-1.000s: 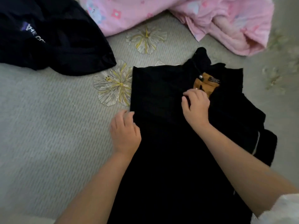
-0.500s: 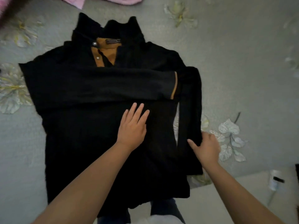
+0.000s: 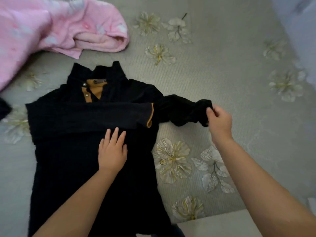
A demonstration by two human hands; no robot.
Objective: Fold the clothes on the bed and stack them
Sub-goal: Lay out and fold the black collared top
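A black long-sleeved top (image 3: 71, 159) with a mustard collar lining lies face up on the grey flowered bedspread (image 3: 213, 74). One sleeve is folded flat across its chest, its mustard cuff pointing right. My left hand (image 3: 112, 151) presses flat on the body just below that sleeve. My right hand (image 3: 219, 122) pinches the cuff of the other sleeve (image 3: 184, 110), which is stretched out to the right, a little above the bed.
A crumpled pink fleece garment (image 3: 56, 29) lies at the top left. The corner of another dark garment (image 3: 4, 108) shows at the left edge. The bed's front edge (image 3: 213, 218) runs along the lower right.
My right hand has lifted the right sleeve from beside the top's body and pulled it out sideways to the right. My left hand stays flat on the body.
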